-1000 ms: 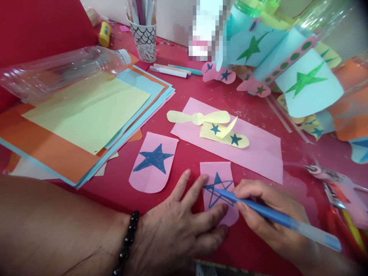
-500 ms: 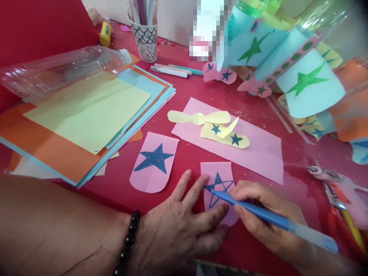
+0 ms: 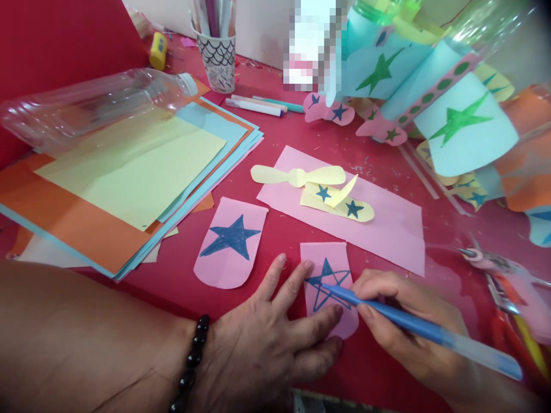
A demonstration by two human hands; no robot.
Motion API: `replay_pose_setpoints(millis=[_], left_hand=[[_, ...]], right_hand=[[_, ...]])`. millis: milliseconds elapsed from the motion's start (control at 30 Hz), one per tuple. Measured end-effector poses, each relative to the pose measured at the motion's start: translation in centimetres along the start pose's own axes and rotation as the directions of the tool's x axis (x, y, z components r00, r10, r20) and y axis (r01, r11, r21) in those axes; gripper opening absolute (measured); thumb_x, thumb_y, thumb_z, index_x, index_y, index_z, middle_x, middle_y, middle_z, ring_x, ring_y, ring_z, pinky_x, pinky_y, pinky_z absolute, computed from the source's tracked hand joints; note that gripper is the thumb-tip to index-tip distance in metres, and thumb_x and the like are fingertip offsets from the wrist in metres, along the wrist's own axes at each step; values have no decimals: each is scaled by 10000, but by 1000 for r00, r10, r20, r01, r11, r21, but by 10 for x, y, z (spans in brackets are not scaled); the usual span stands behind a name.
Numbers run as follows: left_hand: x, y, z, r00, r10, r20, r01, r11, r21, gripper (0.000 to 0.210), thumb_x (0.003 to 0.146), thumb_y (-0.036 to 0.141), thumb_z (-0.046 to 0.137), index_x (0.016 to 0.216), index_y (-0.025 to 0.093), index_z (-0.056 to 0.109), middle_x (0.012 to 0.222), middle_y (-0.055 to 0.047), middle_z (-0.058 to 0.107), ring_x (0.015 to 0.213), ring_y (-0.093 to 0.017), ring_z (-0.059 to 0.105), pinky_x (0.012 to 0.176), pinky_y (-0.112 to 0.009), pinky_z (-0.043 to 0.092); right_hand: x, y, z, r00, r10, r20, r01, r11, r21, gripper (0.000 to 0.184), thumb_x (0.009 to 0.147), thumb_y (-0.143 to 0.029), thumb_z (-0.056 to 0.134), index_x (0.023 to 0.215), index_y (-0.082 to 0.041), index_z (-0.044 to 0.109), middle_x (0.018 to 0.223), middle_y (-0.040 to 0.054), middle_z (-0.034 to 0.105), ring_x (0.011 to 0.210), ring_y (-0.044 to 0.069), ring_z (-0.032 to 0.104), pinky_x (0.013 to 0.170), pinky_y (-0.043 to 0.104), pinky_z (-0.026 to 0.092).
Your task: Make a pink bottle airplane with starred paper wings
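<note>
"Low on the red bench, what are your hands doing?"

"Your left hand is lying open and spread, bearing on the near part of a small pink cutout. Your right hand is pinching a blue marker, whose tip is apparently touching the star outline drawn on that cutout, between your two hands."

"How is the cutout likely handling?"

"It's looking light and thin, probably creasing easily and sliding under the marker unless you are pinning it. Pressing near its margins is seeming best; for lifting, the bare rounded end is offering the safer hold, since fresh ink may be smearing."

"And what is differing from half a second ago?"

"Your right hand and the marker are sitting slightly farther right, the tip lying further from the star's left point. Your left hand and the cutout are keeping their places."

"What is lying farther out?"

"Beyond your left fingers, a second pink cutout is showing a filled star. Past both, a pink sheet is carrying a starred yellow strip, while a clear bottle is resting on stacked coloured sheets."
</note>
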State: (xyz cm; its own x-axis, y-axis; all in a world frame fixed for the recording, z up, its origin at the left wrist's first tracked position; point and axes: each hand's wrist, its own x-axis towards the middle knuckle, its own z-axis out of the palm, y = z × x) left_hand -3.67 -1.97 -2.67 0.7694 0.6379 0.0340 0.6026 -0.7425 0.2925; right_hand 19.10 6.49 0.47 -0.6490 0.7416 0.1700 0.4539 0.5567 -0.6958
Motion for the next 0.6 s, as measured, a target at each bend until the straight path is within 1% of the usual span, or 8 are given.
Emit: replay_pose_setpoints(millis=[133, 233, 333, 467, 600], left_hand=[[-1, 0, -1, 1000, 4, -13, -3, 1000, 11, 544, 972, 509, 477, 1471, 301, 426, 1578, -50, 289, 1392, -613, 120, 976, -864, 267], [-1, 0, 0, 1000, 5, -18, -5, 1000, 15, 559, 961, 519, 494, 1473, 304, 426, 1574, -51, 290, 1391, -616, 108, 971, -866, 270], [0, 0, 0, 1000, 1, -14, -1, 1000, 13, 569, 960, 526, 494, 1477, 300, 419, 1581, -53, 276, 1386, -623, 93, 973, -872, 256], [1, 0, -1, 1000, -5, -1, 5, 1000, 7, 507, 994, 480, 436, 1469, 304, 423, 1588, -42, 265, 1389, -608, 115, 980, -867, 254], [1, 0, -1, 1000, 2, -9, -2, 1000, 4, 529, 989, 481, 449, 1480, 290, 409, 1589, -53, 262, 1380, -620, 115, 964, -880, 248]], right_hand=[[1, -2, 0, 999, -23, 39, 23, 1000, -5, 132, 857, -139, 593, 927, -249, 577, 811, 5, 715, 719, 167, 716, 607, 236, 549], [3, -3, 1, 998, -27, 50, 28, 999, -18, 139, 855, -146, 596, 935, -258, 581, 825, 16, 727, 764, 194, 730, 596, 249, 552], [3, -3, 2, 999, -19, 49, 20, 1000, -17, 145, 855, -140, 596, 935, -260, 581, 821, 13, 729, 727, 185, 724, 586, 250, 548], [2, -4, 0, 1000, 3, 18, -3, 1000, -11, 134, 850, -141, 593, 919, -255, 582, 790, 0, 716, 647, 157, 694, 578, 247, 533], [0, -3, 0, 1000, 6, 13, -6, 1000, 4, 139, 843, -131, 600, 918, -247, 582, 801, -3, 714, 662, 150, 694, 600, 245, 536]])
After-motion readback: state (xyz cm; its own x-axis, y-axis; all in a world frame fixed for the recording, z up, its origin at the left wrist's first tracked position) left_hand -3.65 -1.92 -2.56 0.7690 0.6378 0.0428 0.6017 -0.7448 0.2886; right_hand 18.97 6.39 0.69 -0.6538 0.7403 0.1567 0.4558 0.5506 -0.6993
